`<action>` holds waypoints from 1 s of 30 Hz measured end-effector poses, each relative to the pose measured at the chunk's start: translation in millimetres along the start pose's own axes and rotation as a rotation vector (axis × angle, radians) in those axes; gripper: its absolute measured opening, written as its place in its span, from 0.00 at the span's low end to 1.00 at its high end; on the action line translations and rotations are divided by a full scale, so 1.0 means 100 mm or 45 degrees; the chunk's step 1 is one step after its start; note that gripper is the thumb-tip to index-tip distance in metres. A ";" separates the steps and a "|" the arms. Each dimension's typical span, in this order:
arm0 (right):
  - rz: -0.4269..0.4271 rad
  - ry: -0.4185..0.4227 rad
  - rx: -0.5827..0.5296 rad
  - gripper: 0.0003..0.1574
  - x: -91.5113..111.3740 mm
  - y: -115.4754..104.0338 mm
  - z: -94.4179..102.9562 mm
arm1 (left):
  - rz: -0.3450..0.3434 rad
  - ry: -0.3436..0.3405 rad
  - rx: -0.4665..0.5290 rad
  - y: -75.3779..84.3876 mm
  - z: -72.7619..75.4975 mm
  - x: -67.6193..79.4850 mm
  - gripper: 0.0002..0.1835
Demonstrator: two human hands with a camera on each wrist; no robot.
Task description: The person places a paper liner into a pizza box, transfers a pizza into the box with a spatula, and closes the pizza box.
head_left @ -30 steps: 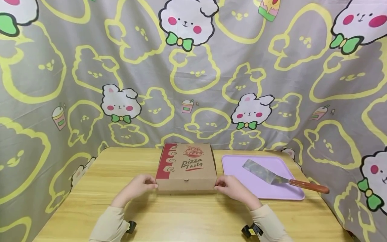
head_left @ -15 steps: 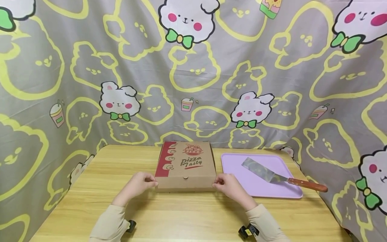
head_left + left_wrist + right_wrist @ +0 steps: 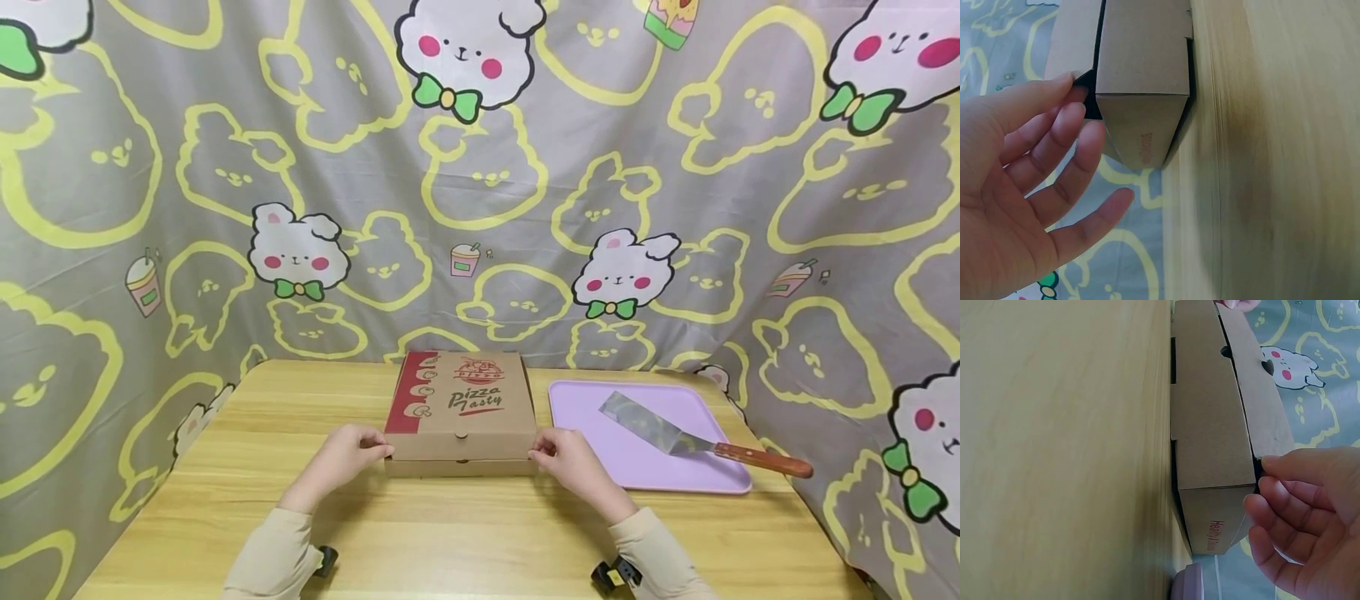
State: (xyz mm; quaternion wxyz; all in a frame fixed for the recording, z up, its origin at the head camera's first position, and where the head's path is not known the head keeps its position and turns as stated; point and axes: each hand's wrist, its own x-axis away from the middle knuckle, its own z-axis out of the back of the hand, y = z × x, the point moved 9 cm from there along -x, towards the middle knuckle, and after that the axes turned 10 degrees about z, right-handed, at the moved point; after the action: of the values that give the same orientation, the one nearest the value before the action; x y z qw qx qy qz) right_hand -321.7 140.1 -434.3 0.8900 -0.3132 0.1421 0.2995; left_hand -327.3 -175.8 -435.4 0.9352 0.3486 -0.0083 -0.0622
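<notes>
A cardboard pizza box (image 3: pixel 480 396) with a red strip and "Pizza Tasty" printed on its lid sits at the back middle of the table. My left hand (image 3: pixel 347 457) pinches the lid's front left corner between thumb and finger; the remaining fingers spread loosely in the left wrist view. At the front right corner, my right hand (image 3: pixel 573 462) pinches the lid the same way. The lid's front flap (image 3: pixel 1260 394) is raised a little, and a dark gap runs between it and the box's front wall (image 3: pixel 1213 419). The inside of the box is hidden.
Right of the box lies a lilac tray (image 3: pixel 705 408). Across it rests a metal spatula (image 3: pixel 645 423), its wooden handle (image 3: pixel 765 458) reaching past the tray's right edge. A patterned grey curtain (image 3: pixel 480 308) surrounds the wooden table (image 3: pixel 450 542).
The lid's front edge has risen slightly, exposing the front wall and a seam beneath the flap. Both hands moved up a little with it. Tray and spatula stay put.
</notes>
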 end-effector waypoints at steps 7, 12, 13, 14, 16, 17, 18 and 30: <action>-0.001 0.053 0.002 0.12 0.00 -0.02 0.02 | 0.002 0.094 -0.036 0.01 0.02 0.01 0.07; 0.002 0.091 0.046 0.13 0.00 -0.02 0.02 | -0.006 0.116 -0.083 0.02 0.01 0.01 0.08; -0.001 0.094 0.052 0.13 0.00 -0.01 0.02 | -0.010 0.118 -0.093 0.02 0.00 0.00 0.08; -0.006 0.096 0.057 0.13 0.01 -0.01 0.01 | -0.016 0.119 -0.104 0.02 0.00 0.00 0.08; -0.018 0.093 0.059 0.13 0.01 0.01 0.00 | -0.021 0.115 -0.120 0.02 -0.01 0.00 0.09; -0.022 0.089 0.059 0.14 0.01 0.01 -0.01 | -0.027 0.115 -0.126 0.02 -0.02 0.00 0.10; -0.023 0.083 0.060 0.14 0.01 0.02 -0.01 | -0.033 0.114 -0.132 0.02 -0.03 -0.01 0.10; -0.242 -0.037 -0.201 0.18 0.04 0.17 0.00 | 0.180 0.090 0.068 -0.17 -0.01 -0.04 0.21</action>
State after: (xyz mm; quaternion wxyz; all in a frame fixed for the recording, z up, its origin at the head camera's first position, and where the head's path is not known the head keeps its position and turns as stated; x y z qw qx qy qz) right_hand -329.4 152.6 -444.5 0.8888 -0.3901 0.0747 0.2287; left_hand -333.1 -187.2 -446.6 0.9273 0.3740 -0.0016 0.0167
